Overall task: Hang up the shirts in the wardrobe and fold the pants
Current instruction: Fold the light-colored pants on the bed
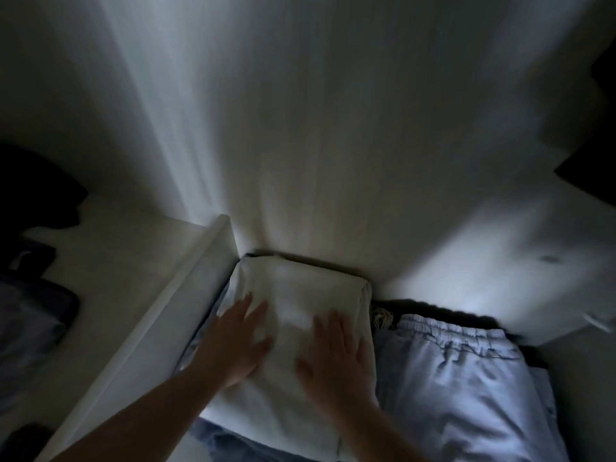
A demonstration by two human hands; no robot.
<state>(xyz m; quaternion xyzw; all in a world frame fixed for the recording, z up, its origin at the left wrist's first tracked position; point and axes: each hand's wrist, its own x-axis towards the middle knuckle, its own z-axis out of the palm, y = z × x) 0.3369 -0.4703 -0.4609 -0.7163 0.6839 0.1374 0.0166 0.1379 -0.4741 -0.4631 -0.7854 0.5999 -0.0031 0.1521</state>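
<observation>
Pressing folded white pants [293, 295] with both palms flat, left hand [233, 341] and right hand [336, 358] open. Long axis runs near-to-far; I see grey pants [460, 378] just right, nearer my right hand.

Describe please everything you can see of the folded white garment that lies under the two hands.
The folded white garment looks like soft, thick cotton, folded into a flat rectangle. It lies in a wardrobe compartment, pushed back to the rear panel, beside the white divider on its left. The light grey pants with an elastic waistband lie to its right. It rests on top of bluish fabric. The left hand and the right hand press flat on it, fingers straight. The picture is dim and blurred.
</observation>
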